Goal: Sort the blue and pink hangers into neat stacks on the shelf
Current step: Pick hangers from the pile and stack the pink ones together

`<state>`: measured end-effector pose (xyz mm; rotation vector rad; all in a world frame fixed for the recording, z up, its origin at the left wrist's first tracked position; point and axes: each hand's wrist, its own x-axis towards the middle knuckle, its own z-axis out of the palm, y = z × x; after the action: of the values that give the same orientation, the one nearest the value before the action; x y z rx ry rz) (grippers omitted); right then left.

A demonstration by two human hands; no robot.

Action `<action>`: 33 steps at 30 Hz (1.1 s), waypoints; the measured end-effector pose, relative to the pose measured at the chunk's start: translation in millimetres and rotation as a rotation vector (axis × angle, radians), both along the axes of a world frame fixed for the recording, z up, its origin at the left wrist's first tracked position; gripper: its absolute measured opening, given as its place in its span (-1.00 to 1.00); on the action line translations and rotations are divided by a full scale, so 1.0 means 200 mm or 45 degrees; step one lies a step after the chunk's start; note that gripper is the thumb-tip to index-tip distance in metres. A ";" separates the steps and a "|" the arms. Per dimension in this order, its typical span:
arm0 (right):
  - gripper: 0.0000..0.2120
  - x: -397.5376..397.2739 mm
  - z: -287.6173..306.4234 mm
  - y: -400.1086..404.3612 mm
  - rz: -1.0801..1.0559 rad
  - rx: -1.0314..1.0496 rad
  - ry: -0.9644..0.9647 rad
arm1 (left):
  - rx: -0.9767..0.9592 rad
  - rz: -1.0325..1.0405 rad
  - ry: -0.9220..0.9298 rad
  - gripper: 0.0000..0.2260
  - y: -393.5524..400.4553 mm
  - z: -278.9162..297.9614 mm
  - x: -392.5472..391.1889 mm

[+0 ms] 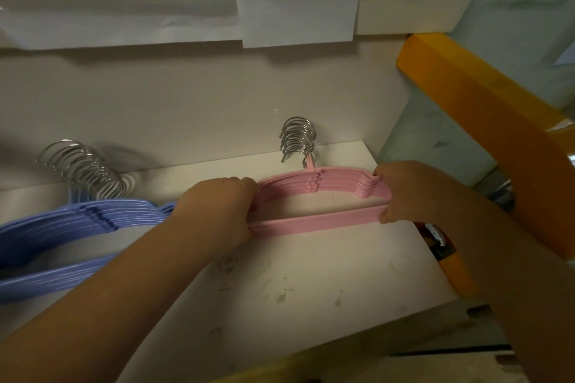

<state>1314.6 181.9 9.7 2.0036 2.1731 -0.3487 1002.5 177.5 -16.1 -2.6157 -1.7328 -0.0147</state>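
Both hands are clamped on the same bundle: the left hand (pixel 222 214) grips the left end of a stack of pink plastic hangers (pixel 317 205) with its fingers curled round it, and the right hand (pixel 410 193) pinches the right end, thumb under the bottom bar and fingers over the shoulder. So each hand is closed round an end of the pink stack, nothing loose. The stack looks pretty tidy, bars lined up, and its bunch of silver metal hooks (pixel 298 138) points toward the back wall. It sits toward the back right corner of the white shelf (pixel 311 283), though I can't tell if it's resting on the surface or lifted a bit.

Left of that, by the shelf's left edge, is a stack of blue plastic hangers (pixel 71 227), fanned out a little, with their own metal hooks (pixel 84 169) spread out toward the back. The left forearm crosses over its right end.

Shelf surface has some scuffs and dirt marks near the front. Off the right edge there's an orange-yellow beam (pixel 485 134) running diagonally, and sheets of white paper (pixel 295 19) are stuck on the wall above.
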 end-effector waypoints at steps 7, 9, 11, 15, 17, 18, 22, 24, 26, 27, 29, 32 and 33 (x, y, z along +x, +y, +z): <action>-0.30 -0.01 0.02 -0.01 -0.004 0.016 0.082 | -0.010 -0.015 -0.007 -0.76 0.00 0.01 0.00; -0.28 0.00 0.01 -0.03 -0.078 0.036 0.164 | -0.061 -0.004 -0.037 -0.71 -0.01 0.02 0.00; -0.24 0.03 -0.01 -0.05 -0.181 0.050 0.186 | -0.051 -0.004 -0.046 -0.64 -0.02 0.04 -0.01; -0.32 0.06 -0.06 -0.07 -0.296 0.058 0.108 | -0.080 0.055 0.012 -0.61 -0.04 0.08 -0.03; -0.36 0.06 -0.07 -0.06 -0.298 0.099 0.111 | -0.088 0.067 0.022 -0.68 -0.04 0.09 -0.02; -0.37 0.06 -0.06 -0.06 -0.295 0.113 0.108 | -0.072 0.056 0.034 -0.69 -0.03 0.09 -0.02; -0.41 0.06 -0.05 -0.06 -0.302 0.122 0.116 | -0.043 0.032 0.079 -0.67 -0.03 0.09 -0.02; -0.46 0.07 -0.05 -0.07 -0.313 0.093 0.171 | -0.122 0.050 0.102 -0.60 -0.02 0.10 -0.02; -0.52 0.07 -0.04 -0.08 -0.339 0.028 0.230 | -0.264 0.058 0.088 -0.42 0.01 0.11 -0.03; -0.50 0.08 -0.02 -0.09 -0.355 -0.022 0.248 | -0.342 0.056 0.074 -0.26 0.02 0.13 -0.04; -0.30 0.07 0.03 -0.11 -0.420 -0.108 0.293 | -0.487 0.062 0.003 -0.02 0.03 0.19 -0.06; -0.16 0.04 0.15 -0.13 -0.524 -0.091 0.370 | -0.611 0.132 -0.195 -0.10 0.07 0.27 -0.07; -0.19 0.02 0.18 -0.12 -0.547 -0.075 0.348 | -0.594 0.135 -0.151 -0.17 0.09 0.27 -0.06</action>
<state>1318.6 157.3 44.9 2.5053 1.8160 -0.7733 989.6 196.2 38.3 -2.8717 -2.1390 0.2726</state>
